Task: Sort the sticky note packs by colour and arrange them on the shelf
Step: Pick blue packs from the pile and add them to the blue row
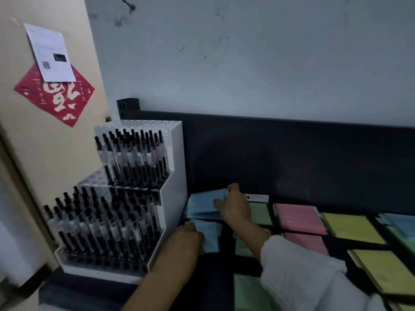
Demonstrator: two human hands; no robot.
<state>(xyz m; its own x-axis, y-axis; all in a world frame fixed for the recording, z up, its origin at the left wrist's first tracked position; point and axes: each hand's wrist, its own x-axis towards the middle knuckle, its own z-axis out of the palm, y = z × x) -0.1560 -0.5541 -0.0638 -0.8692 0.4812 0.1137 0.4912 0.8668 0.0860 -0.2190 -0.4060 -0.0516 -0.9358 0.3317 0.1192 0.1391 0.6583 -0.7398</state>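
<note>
Shelf (292, 158): dark, with a back panel, against a grey wall.
Packs, left to right: two blue, then green (260, 213), pink (298, 217) and yellow (352, 227) columns; another blue pack (402, 223) at the far right edge.
Right hand (233, 205): fingers curled round the right edge of the far blue pack (202, 204), which was tilted up off the shelf.
Left hand (188, 237): fingers curled over the left edge of the near blue pack (210, 235), which lay flat.
Pen rack (170, 176): white, stepped, full of black pens, just left of both blue packs.
Right forearm, in a white sleeve (303, 265): crossed the green column and hid part of it.
Door, far left: red paper (54, 95) and a white sheet (50, 52).
</note>
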